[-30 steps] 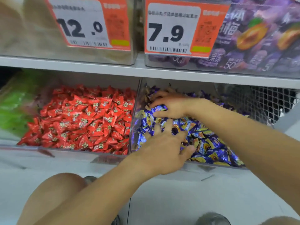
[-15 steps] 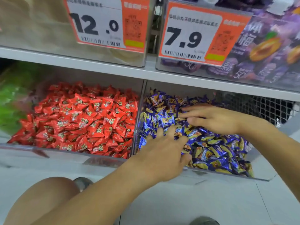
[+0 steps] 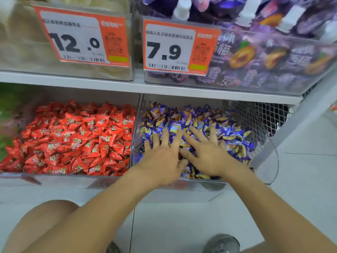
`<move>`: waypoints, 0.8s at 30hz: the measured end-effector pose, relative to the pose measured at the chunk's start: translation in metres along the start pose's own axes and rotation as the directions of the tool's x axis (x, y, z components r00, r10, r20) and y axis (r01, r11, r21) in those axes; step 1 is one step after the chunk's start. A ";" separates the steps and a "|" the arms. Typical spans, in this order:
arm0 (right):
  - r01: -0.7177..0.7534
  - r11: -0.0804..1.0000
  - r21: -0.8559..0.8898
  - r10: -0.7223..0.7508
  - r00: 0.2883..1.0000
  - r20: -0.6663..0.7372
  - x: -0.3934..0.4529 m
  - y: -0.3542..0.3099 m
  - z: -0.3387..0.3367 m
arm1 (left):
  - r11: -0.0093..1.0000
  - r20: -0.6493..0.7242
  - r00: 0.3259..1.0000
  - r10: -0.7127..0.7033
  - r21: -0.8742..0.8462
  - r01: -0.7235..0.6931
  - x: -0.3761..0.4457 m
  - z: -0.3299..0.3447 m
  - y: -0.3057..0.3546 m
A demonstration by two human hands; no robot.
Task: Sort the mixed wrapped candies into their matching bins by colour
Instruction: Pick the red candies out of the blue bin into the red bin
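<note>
Head view, both hands in the right-hand bin. My left hand [image 3: 162, 157] and right hand [image 3: 207, 154] lie palm down, side by side, on the heap of blue-and-yellow foil-wrapped candies [image 3: 182, 119] that fills the clear plastic bin on the right [image 3: 271, 161]. The fingers of both hands are spread and nearly straight, pressing on the wrappers; neither hand grips or pinches a piece that I can see. The index fingers almost meet over the middle of the heap.

The relation that matters: the clear plastic bin of red foil-wrapped candies [image 3: 76, 137] lies directly to the left of my hands, beyond the transparent divider wall [image 3: 134, 128]. My left hand is the nearer one, its little finger just beside that wall. Any stray piece would therefore travel leftwards over the divider, and I judge the left hand better placed to carry it.

No red wrapper shows among the blue ones, nor a blue one among the red; whether one is buried under my palms I cannot tell. The candies are small pillows lying at every angle, so the heap has no common long axis or heading; each bin runs front to back, away from me.
</note>
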State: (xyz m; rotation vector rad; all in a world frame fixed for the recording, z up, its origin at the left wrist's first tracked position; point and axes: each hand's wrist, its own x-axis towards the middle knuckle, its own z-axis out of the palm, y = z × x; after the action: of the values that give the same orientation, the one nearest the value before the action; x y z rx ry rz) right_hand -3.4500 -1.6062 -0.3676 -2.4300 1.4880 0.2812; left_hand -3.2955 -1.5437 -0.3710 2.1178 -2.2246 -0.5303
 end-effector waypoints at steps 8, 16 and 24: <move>0.106 0.985 0.137 -0.075 0.974 -0.214 -0.047 0.032 -0.020 | 1.000 -0.071 0.997 0.024 -0.017 -0.026 0.002 -0.007 -0.007; 0.083 0.984 0.157 -0.024 0.939 -0.344 -0.108 0.070 0.008 | 0.967 -0.181 0.950 0.253 0.057 -0.247 -0.050 -0.018 0.002; 0.116 0.990 0.081 -0.070 0.897 -0.436 -0.106 0.069 0.015 | 0.968 -0.220 0.945 0.244 0.117 -0.222 -0.049 0.002 0.005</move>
State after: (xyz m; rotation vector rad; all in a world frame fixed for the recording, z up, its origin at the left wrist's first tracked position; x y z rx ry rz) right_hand -3.5595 -1.5423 -0.3586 -2.5772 1.4936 -0.3773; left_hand -3.2973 -1.4953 -0.3608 1.8052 -2.3545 -0.1607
